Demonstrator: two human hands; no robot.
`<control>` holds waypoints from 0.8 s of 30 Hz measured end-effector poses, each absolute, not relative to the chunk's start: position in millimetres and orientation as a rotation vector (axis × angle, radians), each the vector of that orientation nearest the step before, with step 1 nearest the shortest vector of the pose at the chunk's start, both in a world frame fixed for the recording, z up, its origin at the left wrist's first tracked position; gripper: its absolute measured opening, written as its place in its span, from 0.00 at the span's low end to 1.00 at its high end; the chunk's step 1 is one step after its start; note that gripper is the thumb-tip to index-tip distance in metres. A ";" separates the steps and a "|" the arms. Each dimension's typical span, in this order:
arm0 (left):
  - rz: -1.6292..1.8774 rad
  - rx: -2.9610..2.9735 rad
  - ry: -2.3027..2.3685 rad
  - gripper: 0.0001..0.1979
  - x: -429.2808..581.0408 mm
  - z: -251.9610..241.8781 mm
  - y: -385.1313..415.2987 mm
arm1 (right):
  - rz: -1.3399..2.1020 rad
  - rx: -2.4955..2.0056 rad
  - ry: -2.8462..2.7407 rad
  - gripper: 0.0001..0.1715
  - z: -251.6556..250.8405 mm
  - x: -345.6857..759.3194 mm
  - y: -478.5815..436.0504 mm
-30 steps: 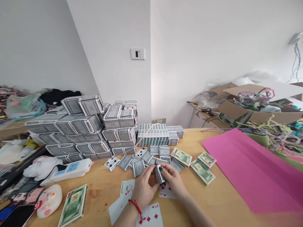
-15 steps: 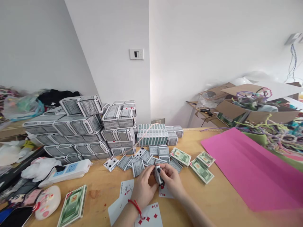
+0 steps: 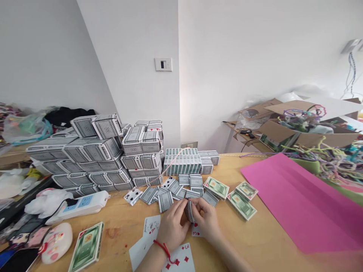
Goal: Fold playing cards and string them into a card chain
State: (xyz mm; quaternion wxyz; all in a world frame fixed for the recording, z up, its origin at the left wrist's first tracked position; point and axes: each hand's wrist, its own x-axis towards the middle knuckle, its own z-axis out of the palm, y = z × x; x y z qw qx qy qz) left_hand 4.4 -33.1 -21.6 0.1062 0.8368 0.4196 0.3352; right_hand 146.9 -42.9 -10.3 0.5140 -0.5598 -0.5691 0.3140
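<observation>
Between my two hands is a folded playing card (image 3: 190,212) with a grey patterned back. My left hand (image 3: 175,220), with a red string at the wrist, has its fingers closed on the card's left side. The fingers of my right hand (image 3: 204,216) pinch it from the right. Just beyond them lies a loose pile of folded grey-backed cards (image 3: 176,187). Under my forearms, face-up cards rest on the table: a three of diamonds (image 3: 181,258), another red three (image 3: 197,229) partly covered, and an ace of diamonds (image 3: 151,225).
Stacks of blocks made of folded cards (image 3: 93,151) stand at the back left. Green card boxes (image 3: 217,187) lie right of the pile, another box (image 3: 87,247) at front left. Pink paper (image 3: 300,207) covers the right side. A power strip (image 3: 82,204) sits left.
My right thumb and fingers have shifted on the folded card, and its patterned back now shows where a white edge showed before. Both hands stay in nearly the same place.
</observation>
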 end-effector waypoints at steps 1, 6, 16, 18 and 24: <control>0.987 2.464 1.241 0.32 4.5 -21.4 -33.1 | 0.738 -1.350 -1.366 0.17 -9.6 146.8 -43.2; 1.020 2.389 1.315 0.30 4.4 -17.8 -32.3 | 0.803 -1.307 -1.338 0.19 -6.6 145.4 -44.4; 1.068 2.286 1.368 0.29 0.8 -17.6 -28.9 | 1.093 -1.202 -1.311 0.19 -5.5 140.3 -44.6; 1.072 2.302 1.357 0.29 0.7 -17.6 -28.8 | 1.097 -1.199 -1.324 0.20 -5.5 140.2 -44.2; 1.062 2.287 1.359 0.30 2.3 -14.6 -29.8 | 1.027 -1.218 -1.392 0.23 -2.4 139.8 -46.9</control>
